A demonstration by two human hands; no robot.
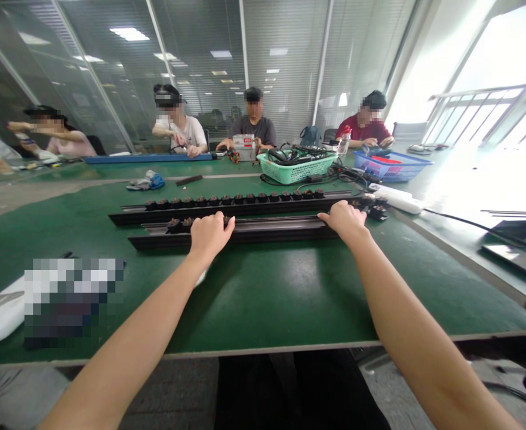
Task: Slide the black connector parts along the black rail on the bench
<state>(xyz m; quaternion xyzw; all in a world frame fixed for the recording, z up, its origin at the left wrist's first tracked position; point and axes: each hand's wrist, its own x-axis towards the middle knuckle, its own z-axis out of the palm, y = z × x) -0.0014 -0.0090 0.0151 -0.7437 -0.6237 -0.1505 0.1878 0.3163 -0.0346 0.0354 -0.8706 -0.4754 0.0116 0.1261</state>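
A long black rail (pixel 271 235) lies across the table in front of me. My left hand (pixel 209 234) is closed around its left-middle part, thumb raised and the other fingers hidden behind it. Near the rail's right end, my right hand (pixel 347 220) grips it from above, with its fingertips also out of sight. A few small round black parts (pixel 174 226) sit on the rail left of my left hand. Just behind and parallel lies a second black rail (pixel 128 220), topped by a row of several similar round parts (pixel 238 199).
Beyond the rails are a green basket (pixel 296 170) of cables, a blue basket (pixel 390 169), gloves (pixel 148 180) and a white power strip (pixel 397 198) with its cord. A white object (pixel 3 313) lies front left. Several people work across the green table (pixel 289 298).
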